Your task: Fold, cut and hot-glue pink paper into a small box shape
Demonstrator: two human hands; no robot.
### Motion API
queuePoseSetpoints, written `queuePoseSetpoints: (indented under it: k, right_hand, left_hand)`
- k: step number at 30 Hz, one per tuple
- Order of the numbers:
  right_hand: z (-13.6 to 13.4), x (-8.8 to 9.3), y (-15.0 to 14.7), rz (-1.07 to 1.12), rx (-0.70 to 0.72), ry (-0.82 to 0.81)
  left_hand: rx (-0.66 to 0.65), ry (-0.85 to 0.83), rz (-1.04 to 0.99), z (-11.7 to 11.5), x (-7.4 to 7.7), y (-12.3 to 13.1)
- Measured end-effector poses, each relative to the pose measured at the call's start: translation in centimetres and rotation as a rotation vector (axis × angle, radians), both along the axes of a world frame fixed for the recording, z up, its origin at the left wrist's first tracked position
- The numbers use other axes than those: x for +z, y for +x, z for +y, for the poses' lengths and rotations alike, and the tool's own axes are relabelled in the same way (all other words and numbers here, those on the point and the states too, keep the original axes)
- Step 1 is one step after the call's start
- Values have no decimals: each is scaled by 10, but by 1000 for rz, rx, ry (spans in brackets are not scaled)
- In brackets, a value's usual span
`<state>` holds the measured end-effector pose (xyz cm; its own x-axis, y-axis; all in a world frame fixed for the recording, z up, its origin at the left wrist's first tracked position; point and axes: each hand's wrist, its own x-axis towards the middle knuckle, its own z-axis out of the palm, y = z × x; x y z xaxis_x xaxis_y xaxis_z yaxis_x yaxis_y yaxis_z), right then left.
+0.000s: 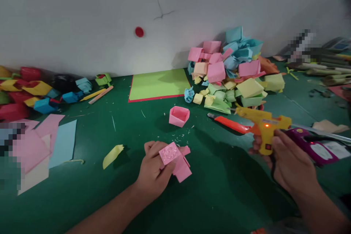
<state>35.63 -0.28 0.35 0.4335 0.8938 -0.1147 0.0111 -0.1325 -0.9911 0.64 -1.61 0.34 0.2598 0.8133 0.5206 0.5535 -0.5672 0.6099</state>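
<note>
Pinched between nearly closed fingers of left hand: pink paper, well out from back edge of desk. Likely light, creasable; best taken from beneath, clear of glossy patch. Just beyond: pink box. In closed fingers of right hand: glue gun.
</note>
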Motion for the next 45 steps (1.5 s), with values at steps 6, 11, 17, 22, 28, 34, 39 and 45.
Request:
queuePoseSetpoints:
  k: [6,11,17,22,28,34,39,45]
  right_hand:
    - [8,3,32,25,-72,-92]
    - [4,-13,51,-228,-62,-173]
    - [1,-9,51,-31,-58,-131]
    - [1,-12,58,2,-69,-153]
    - [8,-11,57,75,-125,-176]
    - [6,-11,49,-5,-223,-102]
    - [-5,-8,61,-722,-62,-231]
    - [11,8,59,-1330,26,44]
  left_hand:
    - [1,8,-3,0,0,1]
    - [25,7,27,0,0,0]
    - [60,20,72,4,7,2]
    - [72,17,83,4,7,2]
    - [66,16,79,4,5,1]
    - [62,24,80,4,6,1]
    - [74,-13,94,4,4,0]
    - [65,-4,111,4,4,-1]
